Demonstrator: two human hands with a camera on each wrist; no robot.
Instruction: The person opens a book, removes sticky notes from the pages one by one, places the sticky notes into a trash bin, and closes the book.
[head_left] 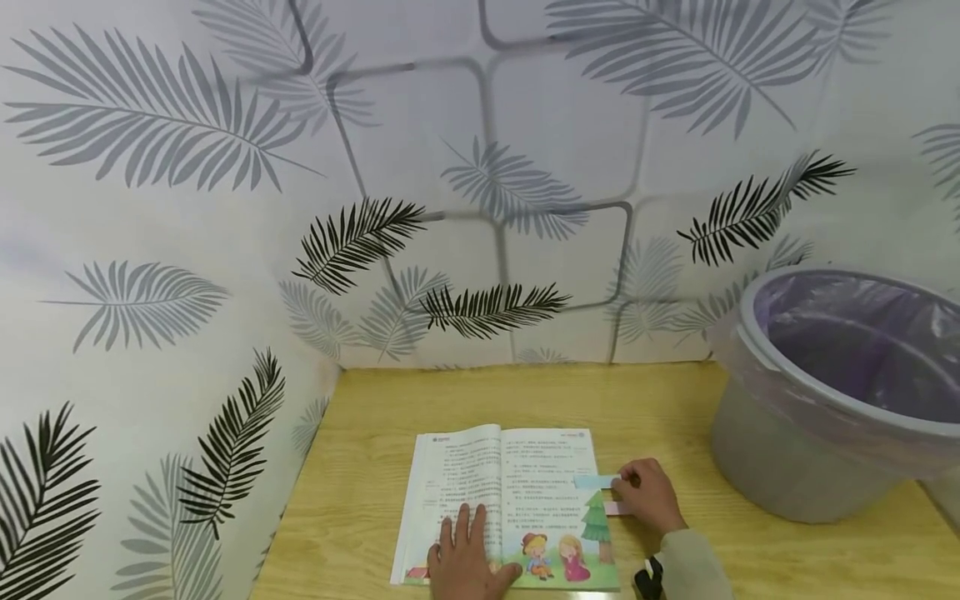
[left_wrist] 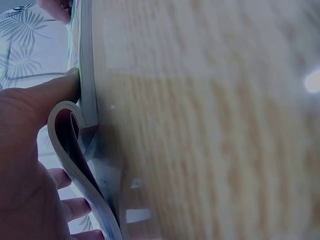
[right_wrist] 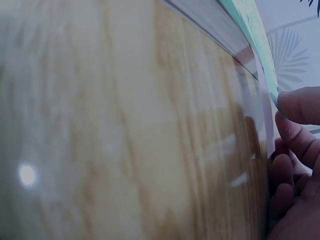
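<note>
An open book (head_left: 543,458) with printed text and a cartoon of two children lies on the wooden table. My left hand (head_left: 467,557) presses on its lower left page with fingers spread; in the left wrist view its thumb (left_wrist: 57,92) rests near the curved spine fold. At the right page's edge, my right hand (head_left: 651,497) pinches the outer end of a light blue strip (head_left: 595,482) between thumb and forefinger. Below it a pink strip (head_left: 617,507) sticks out from the book, near the curled lower fingers. The right wrist view shows the pinched end of the blue strip (right_wrist: 270,75) close up.
A grey bin (head_left: 780,450) with a translucent purple liner stands on the table to the right, beyond my right hand. Behind the wooden tabletop (head_left: 525,396) rises a wall covering (head_left: 420,125) with a leaf pattern. A dark strap (head_left: 648,577) sits at my right wrist.
</note>
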